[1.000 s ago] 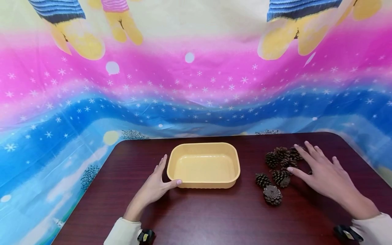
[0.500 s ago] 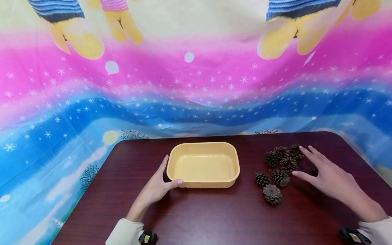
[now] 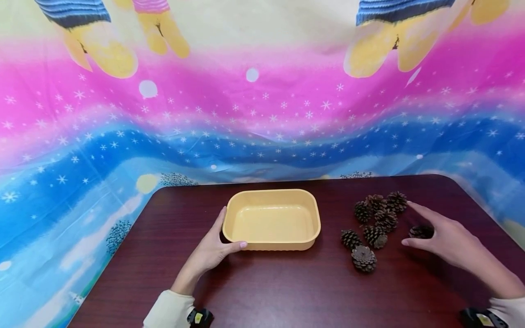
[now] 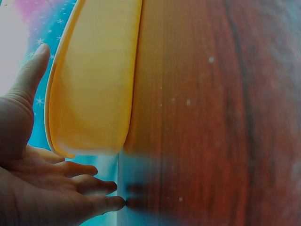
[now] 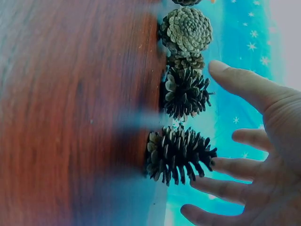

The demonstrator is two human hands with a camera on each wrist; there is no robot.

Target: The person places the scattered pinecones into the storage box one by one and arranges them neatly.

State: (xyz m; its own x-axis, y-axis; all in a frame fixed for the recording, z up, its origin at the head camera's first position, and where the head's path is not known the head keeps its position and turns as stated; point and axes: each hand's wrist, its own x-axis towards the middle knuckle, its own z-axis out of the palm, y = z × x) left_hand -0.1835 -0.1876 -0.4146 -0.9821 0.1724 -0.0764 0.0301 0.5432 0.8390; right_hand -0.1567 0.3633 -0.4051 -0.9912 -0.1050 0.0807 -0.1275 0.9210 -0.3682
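Fingers (image 5: 225,165) of the right hand (image 3: 451,239) are spread wide, holding nothing, around one cone (image 3: 420,232); close gently round it. Left hand (image 3: 211,250), fingers straight, steadies the tray (image 3: 272,246)

A yellow tray (image 3: 271,222) sits upright on the table, held at its left end by the left hand (image 3: 211,249). Brown pine cones (image 3: 375,223) lie to its right. One pine cone (image 3: 420,232) is touched by the right hand (image 3: 447,241).

Bright even light, soft shadows; head view bowed at edges; wrist views blurred, smeared near table edge
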